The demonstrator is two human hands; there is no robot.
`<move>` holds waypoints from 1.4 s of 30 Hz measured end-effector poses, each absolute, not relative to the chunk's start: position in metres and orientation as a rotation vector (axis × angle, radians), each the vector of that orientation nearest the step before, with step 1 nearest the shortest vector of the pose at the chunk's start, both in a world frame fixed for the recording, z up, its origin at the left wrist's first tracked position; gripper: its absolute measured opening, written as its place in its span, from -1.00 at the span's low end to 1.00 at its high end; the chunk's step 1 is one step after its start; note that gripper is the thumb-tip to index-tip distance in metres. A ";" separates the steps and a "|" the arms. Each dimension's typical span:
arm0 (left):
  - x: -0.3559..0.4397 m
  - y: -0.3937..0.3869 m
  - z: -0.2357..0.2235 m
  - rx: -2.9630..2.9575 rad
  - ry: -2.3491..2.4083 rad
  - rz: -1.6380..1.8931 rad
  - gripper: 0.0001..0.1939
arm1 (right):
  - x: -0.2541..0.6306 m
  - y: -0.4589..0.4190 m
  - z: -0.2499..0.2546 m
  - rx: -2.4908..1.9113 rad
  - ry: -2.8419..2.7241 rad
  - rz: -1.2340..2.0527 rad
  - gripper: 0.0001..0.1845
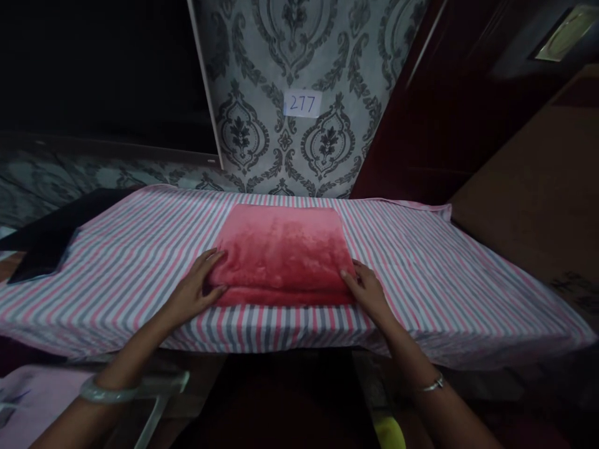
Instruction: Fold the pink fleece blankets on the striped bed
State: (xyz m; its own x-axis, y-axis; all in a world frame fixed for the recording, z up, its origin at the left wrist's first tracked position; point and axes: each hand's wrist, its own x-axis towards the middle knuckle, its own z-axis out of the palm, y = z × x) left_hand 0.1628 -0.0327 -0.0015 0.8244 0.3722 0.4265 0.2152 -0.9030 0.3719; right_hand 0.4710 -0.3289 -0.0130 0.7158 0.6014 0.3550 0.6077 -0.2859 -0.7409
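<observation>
A folded red plush blanket (281,249) lies near the front edge of a striped cloth, its pile lighter toward the back. Along its front, a lower layer shows beneath the upper one. At the blanket's left side is my left hand (194,290), its thumb and fingers curved around the edge and touching the plush. My right hand (369,290) grips the opposite edge, thumb on top and fingers along the side. The undersides of the folds are hidden.
The pink, grey and white striped cloth (421,268) covers the table and hangs over its front. Behind stand a dark screen (103,75) and a patterned wall with a paper (302,103) marked 277. A cardboard box (538,168) is at right; a dark flat object (44,255) lies at left.
</observation>
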 end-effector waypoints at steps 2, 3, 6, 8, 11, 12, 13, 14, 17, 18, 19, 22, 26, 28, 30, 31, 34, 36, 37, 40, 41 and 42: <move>0.169 -0.030 -0.001 2.754 0.412 0.622 -0.28 | 0.468 -0.326 -0.006 -1.999 -0.926 -0.004 -0.48; 0.173 -0.029 0.000 2.778 0.425 0.605 -0.29 | 0.467 -0.324 -0.003 -2.008 -0.908 -0.003 -0.50; 0.181 -0.031 0.011 2.852 0.539 0.667 -0.38 | 0.468 -0.317 0.012 -1.954 -0.874 -0.012 -0.60; 0.184 -0.035 0.022 2.892 0.552 0.769 -0.46 | 0.470 -0.314 0.022 -1.835 -0.848 0.040 -0.65; 0.184 -0.045 0.035 2.890 0.475 1.003 -0.57 | 0.474 -0.316 0.031 -1.604 -0.747 0.171 -0.65; 0.182 -0.048 0.035 2.890 0.454 1.058 -0.58 | 0.475 -0.319 0.030 -1.554 -0.709 0.203 -0.64; 0.180 -0.051 0.033 2.902 0.433 1.081 -0.58 | 0.476 -0.323 0.027 -1.528 -0.675 0.228 -0.63; 0.178 -0.053 0.028 2.923 0.402 1.068 -0.57 | 0.477 -0.327 0.022 -1.527 -0.647 0.254 -0.62; 0.171 -0.057 0.005 2.945 0.322 0.915 -0.55 | 0.478 -0.340 0.000 -1.588 -0.597 0.340 -0.58; 0.169 -0.057 -0.002 2.924 0.319 0.875 -0.54 | 0.478 -0.343 -0.007 -1.606 -0.593 0.358 -0.58; 0.167 -0.058 -0.008 2.896 0.329 0.848 -0.54 | 0.477 -0.345 -0.013 -1.621 -0.595 0.366 -0.57; 0.163 -0.063 -0.014 2.824 0.399 0.829 -0.54 | 0.475 -0.349 -0.021 -1.688 -0.629 0.309 -0.56; 0.158 -0.074 -0.014 2.800 0.487 0.834 -0.41 | 0.470 -0.354 -0.020 -1.887 -0.670 0.154 -0.51; 0.156 -0.078 -0.017 2.809 0.529 0.785 -0.35 | 0.470 -0.357 -0.021 -1.961 -0.678 0.145 -0.48; 0.158 -0.081 -0.020 2.802 0.566 0.755 -0.34 | 0.473 -0.359 -0.023 -2.004 -0.670 0.164 -0.45; 0.159 -0.082 -0.020 2.791 0.579 0.754 -0.35 | 0.475 -0.360 -0.025 -2.018 -0.659 0.178 -0.44; 0.167 -0.081 -0.016 2.744 0.569 0.815 -0.43 | 0.480 -0.356 -0.025 -1.999 -0.618 0.222 -0.42; 0.173 -0.078 -0.006 2.718 0.538 0.922 -0.53 | 0.478 -0.350 -0.022 -1.890 -0.606 0.293 -0.42; 0.175 -0.076 0.000 2.709 0.531 0.988 -0.57 | 0.475 -0.348 -0.019 -1.816 -0.602 0.332 -0.42; 0.175 -0.070 0.015 2.697 0.592 1.123 -0.61 | 0.464 -0.342 -0.015 -1.650 -0.604 0.360 -0.44; 0.173 -0.068 0.017 2.695 0.615 1.126 -0.61 | 0.460 -0.342 -0.015 -1.635 -0.607 0.341 -0.43; 0.169 -0.066 0.015 2.696 0.617 1.093 -0.61 | 0.456 -0.341 -0.017 -1.636 -0.607 0.321 -0.41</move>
